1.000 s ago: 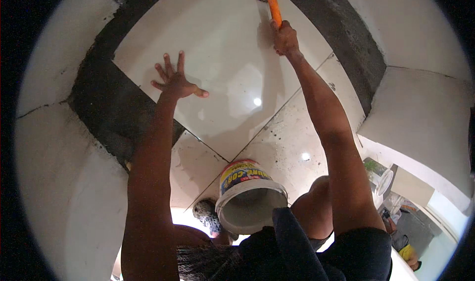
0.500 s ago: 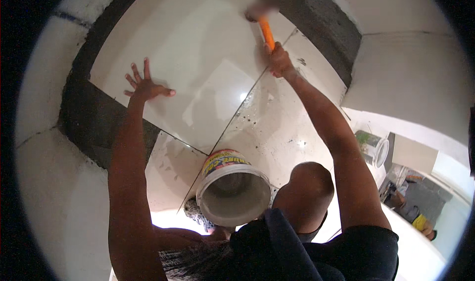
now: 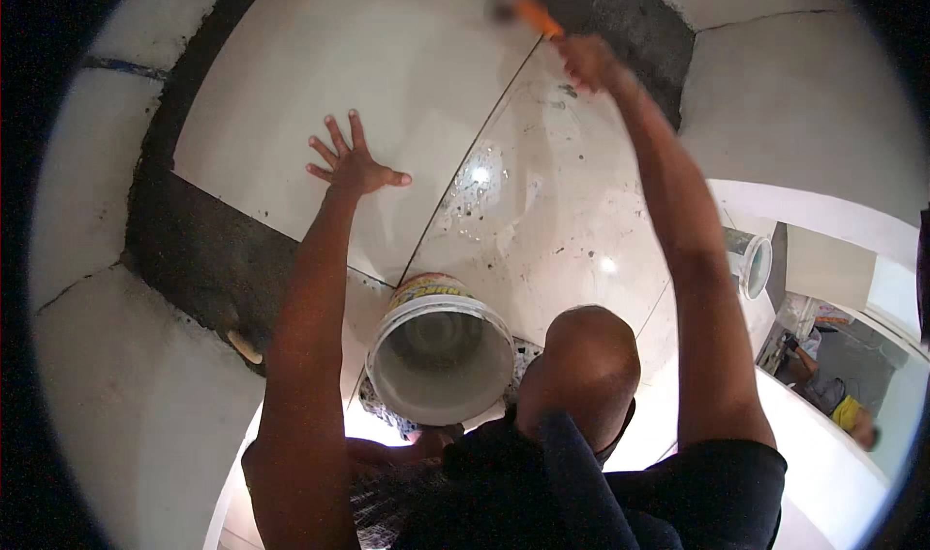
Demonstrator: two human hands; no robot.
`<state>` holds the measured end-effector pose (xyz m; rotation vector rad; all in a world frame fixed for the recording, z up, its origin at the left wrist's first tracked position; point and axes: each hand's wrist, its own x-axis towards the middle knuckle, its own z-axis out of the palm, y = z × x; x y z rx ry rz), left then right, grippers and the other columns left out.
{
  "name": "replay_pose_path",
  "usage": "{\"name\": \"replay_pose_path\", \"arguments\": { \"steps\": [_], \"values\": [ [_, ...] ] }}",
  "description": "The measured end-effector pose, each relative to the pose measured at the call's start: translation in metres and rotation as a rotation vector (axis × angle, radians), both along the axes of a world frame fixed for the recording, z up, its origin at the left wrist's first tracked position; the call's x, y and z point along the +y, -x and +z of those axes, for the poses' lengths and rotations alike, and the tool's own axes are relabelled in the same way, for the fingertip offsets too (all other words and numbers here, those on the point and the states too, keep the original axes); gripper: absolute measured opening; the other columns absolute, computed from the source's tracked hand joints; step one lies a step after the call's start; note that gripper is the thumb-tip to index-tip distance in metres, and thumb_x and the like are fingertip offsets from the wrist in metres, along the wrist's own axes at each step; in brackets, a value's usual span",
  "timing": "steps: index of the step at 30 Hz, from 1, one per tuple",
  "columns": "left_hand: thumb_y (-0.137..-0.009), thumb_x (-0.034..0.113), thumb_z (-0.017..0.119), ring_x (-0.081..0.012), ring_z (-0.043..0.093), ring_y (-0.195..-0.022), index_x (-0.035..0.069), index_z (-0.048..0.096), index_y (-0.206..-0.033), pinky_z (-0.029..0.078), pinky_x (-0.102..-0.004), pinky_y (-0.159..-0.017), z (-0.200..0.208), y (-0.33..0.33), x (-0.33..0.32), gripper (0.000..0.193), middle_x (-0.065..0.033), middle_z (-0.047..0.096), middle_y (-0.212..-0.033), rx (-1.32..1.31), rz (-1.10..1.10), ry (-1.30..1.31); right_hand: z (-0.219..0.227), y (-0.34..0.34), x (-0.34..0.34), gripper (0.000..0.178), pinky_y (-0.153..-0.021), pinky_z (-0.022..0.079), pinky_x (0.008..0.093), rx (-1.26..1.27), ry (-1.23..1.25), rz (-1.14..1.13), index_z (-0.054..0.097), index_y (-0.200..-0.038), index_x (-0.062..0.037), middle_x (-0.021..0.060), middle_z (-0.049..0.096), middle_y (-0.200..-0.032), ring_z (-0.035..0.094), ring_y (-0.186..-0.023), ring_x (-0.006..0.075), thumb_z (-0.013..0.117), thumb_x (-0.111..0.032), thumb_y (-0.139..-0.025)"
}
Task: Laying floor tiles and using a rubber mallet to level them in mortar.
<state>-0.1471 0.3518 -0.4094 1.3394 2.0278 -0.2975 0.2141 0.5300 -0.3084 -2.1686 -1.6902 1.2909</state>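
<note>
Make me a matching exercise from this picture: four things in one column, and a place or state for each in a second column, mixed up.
Things:
1. left hand
2. right hand
3. round white plastic bucket
4. strip of dark grey mortar bed

Places or states:
A. standing open near the person's knee
B. gripping an orange-handled mallet
C. bare, beside the laid tile
D. spread flat, fingers apart, on the large glossy cream floor tile

Pairs: 1-D, 2-B, 3-A, 4-C
</note>
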Motion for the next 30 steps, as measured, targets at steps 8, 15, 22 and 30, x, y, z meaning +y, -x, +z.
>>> {"name": "replay_pose_path", "arguments": {
  "steps": [8,15,22,30],
  "values": [
    [-0.054,0.057,0.095,-0.052,-0.034,-0.146,0.028,-0.025,-0.16,-0.004,-0.081,-0.111,0.002,-0.004,0.003,0.163,-0.0173,-0.035,-0.164,0.012,-0.004,0.035,0.009,-0.043,0.046,0.041,-0.043,0.04,0.0295,0.01,-0.289,0.089,0.06,-0.092,-0.0094,0.0008,0.051,-0.066,0.047,-0.051,0.0113,0.055,-0.05,-0.101],
    [-0.048,0.061,0.097,-0.0558,-0.033,-0.144,0.029,-0.028,-0.158,0.001,-0.0871,-0.105,-0.009,0.002,0.004,0.17,-0.0182,-0.037,-0.162,-0.008,-0.022,0.01,0.023,-0.044,0.061,0.038,-0.043,0.039,0.028,-0.065,-0.207,0.153,0.059,-0.095,-0.0113,-0.0011,0.05,-0.065,0.046,-0.051,0.0099,0.056,-0.049,-0.101],
    [-0.048,0.057,0.098,-0.0568,-0.036,-0.142,0.029,-0.028,-0.158,0.0,-0.0872,-0.104,-0.003,0.001,0.002,0.17,-0.0205,-0.038,-0.161,-0.034,-0.028,0.024,0.026,-0.036,0.071,0.036,-0.042,0.038,0.027,-0.122,-0.152,0.174,0.058,-0.099,-0.0131,-0.0024,0.049,-0.065,0.045,-0.05,0.0088,0.057,-0.049,-0.101],
    [-0.053,0.047,0.098,-0.0522,-0.033,-0.146,0.027,-0.025,-0.16,-0.005,-0.0809,-0.11,0.013,-0.003,0.003,0.164,-0.0191,-0.036,-0.163,-0.045,-0.008,0.049,0.028,-0.048,0.082,0.034,-0.042,0.037,0.0259,-0.123,-0.038,0.088,0.058,-0.103,-0.0151,-0.0038,0.048,-0.064,0.044,-0.05,0.0076,0.058,-0.049,-0.101]
  ]
}}
